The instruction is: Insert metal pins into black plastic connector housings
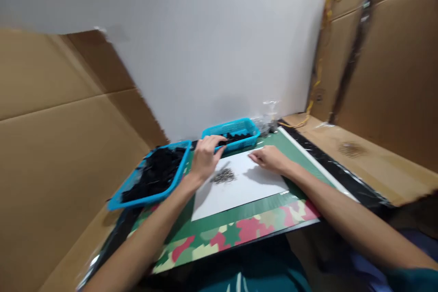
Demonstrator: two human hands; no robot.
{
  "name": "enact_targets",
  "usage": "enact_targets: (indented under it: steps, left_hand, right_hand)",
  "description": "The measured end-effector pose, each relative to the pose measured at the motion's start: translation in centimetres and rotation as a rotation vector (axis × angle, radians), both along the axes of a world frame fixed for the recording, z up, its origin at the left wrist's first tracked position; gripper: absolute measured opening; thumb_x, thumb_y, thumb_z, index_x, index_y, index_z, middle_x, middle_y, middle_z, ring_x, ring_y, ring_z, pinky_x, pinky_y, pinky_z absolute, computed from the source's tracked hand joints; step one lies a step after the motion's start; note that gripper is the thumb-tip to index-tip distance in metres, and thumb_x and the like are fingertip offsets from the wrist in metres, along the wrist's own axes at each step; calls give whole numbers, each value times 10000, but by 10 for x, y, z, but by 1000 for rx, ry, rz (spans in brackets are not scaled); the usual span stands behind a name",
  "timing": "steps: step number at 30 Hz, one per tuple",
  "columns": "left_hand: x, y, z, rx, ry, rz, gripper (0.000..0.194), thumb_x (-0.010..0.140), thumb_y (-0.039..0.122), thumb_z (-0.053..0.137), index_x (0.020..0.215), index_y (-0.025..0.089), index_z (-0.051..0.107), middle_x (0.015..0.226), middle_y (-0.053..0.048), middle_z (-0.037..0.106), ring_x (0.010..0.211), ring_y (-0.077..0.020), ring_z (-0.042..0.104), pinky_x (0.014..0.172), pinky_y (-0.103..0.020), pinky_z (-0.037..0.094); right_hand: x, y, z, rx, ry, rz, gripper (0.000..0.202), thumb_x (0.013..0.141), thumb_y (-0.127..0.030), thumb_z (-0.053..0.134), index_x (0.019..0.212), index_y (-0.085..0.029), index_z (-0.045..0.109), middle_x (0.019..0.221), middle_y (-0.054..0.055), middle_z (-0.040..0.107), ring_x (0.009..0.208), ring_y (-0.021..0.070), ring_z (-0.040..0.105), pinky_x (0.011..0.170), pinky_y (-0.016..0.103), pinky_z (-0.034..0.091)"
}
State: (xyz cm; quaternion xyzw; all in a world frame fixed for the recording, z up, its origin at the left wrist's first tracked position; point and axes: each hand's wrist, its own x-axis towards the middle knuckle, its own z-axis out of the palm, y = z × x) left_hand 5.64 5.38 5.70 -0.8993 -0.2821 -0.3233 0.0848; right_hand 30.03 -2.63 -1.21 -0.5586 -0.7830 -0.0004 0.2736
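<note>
My left hand (206, 157) is at the near side of the far blue basket (236, 146), thumb and fingers closed around a small black piece (222, 143); its exact kind is too small to tell. Black pieces also lie inside that basket. My right hand (268, 159) is over the far right part of a white sheet (253, 187), its fingers curled together; whatever they may hold is hidden. Between the hands, a little nearer to me, a pile of tiny metallic bits (223, 175) rests on the sheet.
A larger blue basket (185, 164) full of black pieces stands at the left. Green matting (236, 212) with a camouflage strip (239, 235) covers the work surface. Clear plastic bags (268, 125) sit at the back right. Cardboard walls (393, 73) flank both sides; more tiny bits (351, 149) lie on the right cardboard.
</note>
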Motion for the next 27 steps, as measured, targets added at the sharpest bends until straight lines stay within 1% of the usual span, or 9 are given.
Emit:
enact_targets:
  steps: [3,7,11,14,17,19,21,24,27]
  left_hand:
    - [28,40,20,-37,50,63,168,995,243,637,1144,221,711,1116,-73,773,994,-269,669,950,-416,451]
    - [63,84,33,-140,192,53,219,973,268,605,1133,203,740,1155,-127,769,1087,-324,664,1016,-465,453]
    - [75,103,33,-232,340,-63,210,895,212,628,1015,249,796,1069,-66,810,992,-276,722,939,-382,518]
    - [68,104,32,-273,381,-114,302,903,184,570,1069,264,810,1100,-53,813,987,-246,735,920,-347,538]
    - [45,100,36,-283,371,-104,382,927,176,521,1188,246,791,1186,-76,791,1052,-247,718,980,-370,527]
    - [19,98,43,-290,340,-83,392,919,163,517,1194,226,790,1189,-82,786,1052,-240,712,1002,-370,517]
    - [-17,98,53,-326,317,-30,372,891,148,522,1126,200,806,1145,-76,796,1019,-223,715,970,-336,526]
    - [-79,98,65,-432,416,135,332,871,183,539,1045,189,821,1065,-60,811,979,-214,710,898,-294,529]
    - [-135,94,69,-506,504,291,297,859,281,600,1036,187,820,1004,-57,813,899,-215,699,825,-287,530]
  right_hand:
    - [-1,5,7,12,-46,-15,474,1106,-389,469,743,-183,695,709,61,716,614,140,558,630,310,239]
    - [-5,9,11,38,-97,-12,485,1108,-393,478,731,-185,703,682,56,717,604,144,571,621,307,234]
    - [-8,9,10,50,-121,18,487,1108,-384,484,722,-184,703,685,64,725,609,154,588,618,313,229]
    - [-6,8,8,46,-115,29,473,1107,-376,493,733,-183,709,684,64,727,607,157,587,619,318,229]
    - [-5,7,7,31,-86,40,465,1108,-359,485,742,-184,711,677,59,721,600,156,572,623,319,233]
    - [-3,4,4,22,-51,51,494,1107,-351,470,696,-184,688,642,58,696,582,157,553,624,322,233]
    - [-2,2,-1,22,-12,70,517,1098,-352,453,649,-194,655,592,51,654,541,156,524,615,330,223]
    - [-2,0,-10,59,80,102,580,1101,-428,391,602,-213,594,540,48,592,503,167,498,608,342,212]
    - [-5,-2,-16,32,131,159,597,1091,-496,385,585,-229,553,528,48,575,480,174,485,599,349,220]
